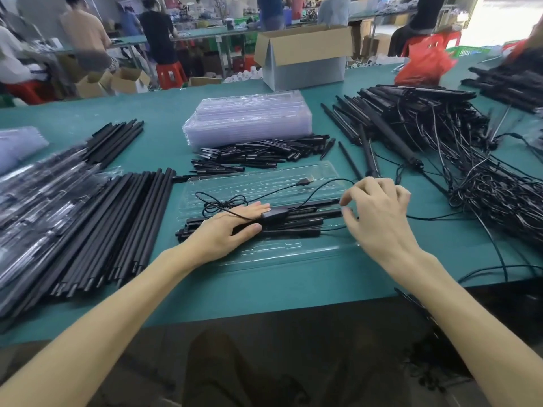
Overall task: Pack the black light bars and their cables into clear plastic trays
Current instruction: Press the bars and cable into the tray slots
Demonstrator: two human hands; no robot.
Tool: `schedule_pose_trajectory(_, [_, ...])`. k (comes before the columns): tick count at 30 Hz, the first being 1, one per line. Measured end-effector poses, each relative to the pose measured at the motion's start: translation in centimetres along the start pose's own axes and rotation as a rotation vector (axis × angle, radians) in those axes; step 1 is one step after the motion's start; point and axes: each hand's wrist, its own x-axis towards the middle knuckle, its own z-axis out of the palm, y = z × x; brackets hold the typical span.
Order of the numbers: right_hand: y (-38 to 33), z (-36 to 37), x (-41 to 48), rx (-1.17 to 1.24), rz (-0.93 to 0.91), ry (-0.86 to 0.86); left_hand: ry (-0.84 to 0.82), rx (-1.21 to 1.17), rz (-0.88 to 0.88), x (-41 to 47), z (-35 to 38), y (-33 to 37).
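Single head-worn wide-angle view, looking forward and down. It sits close over the counter (293,280), with the workshop behind filling the top edge.

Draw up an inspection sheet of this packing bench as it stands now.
Surface: green table, crowded with stock.
Job's things: open clear tray in front holds several black light bars; stack of empty trays behind it.
Clutter: long black rods at left; small black pieces heaped mid-table; red bag; cardboard box.
Hands: left hand lies flat on the bars; right hand at their right end, fingers curled, grip unclear.
Cables: one cable with USB plug loops over the tray; tangled pile at right.
Surroundings: other people working at benches behind.
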Motion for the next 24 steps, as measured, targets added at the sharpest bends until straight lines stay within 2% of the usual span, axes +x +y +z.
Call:
schedule_pose_trajectory(4, [-0.2, 0.0, -0.1, 0.050, 0.025, -0.092, 0.026, -0.125, -0.022, 0.2, -0.1, 0.3])
schedule_pose_trajectory(7, [-0.2, -0.4, -0.2, 0.156, 0.040, -0.062, 0.022, -0.373, -0.044, 0.5, -0.4, 0.9])
schedule_pose_trajectory(9, [-0.3, -0.6, -0.3, 0.229, 0.042, -0.020, 0.010, -0.457, -0.035, 0.5, -0.6, 1.1])
schedule_pose_trajectory(15, [-0.6, -1.0, 0.0, 0.562, 0.207, -0.012, -0.001, -0.568, -0.017, 0.4, -1.4, 1.2])
schedule_pose_trajectory(20, [-0.6, -0.7, 0.0, 0.594, 0.221, -0.035, 0.077, -0.702, -0.054, 0.1, -2.1, 1.6])
schedule_pose_trajectory(24, [-1.0, -0.9, -0.1, 0.595, 0.158, -0.062, 0.162, -0.709, -0.097, 0.0, -2.7, 1.9])
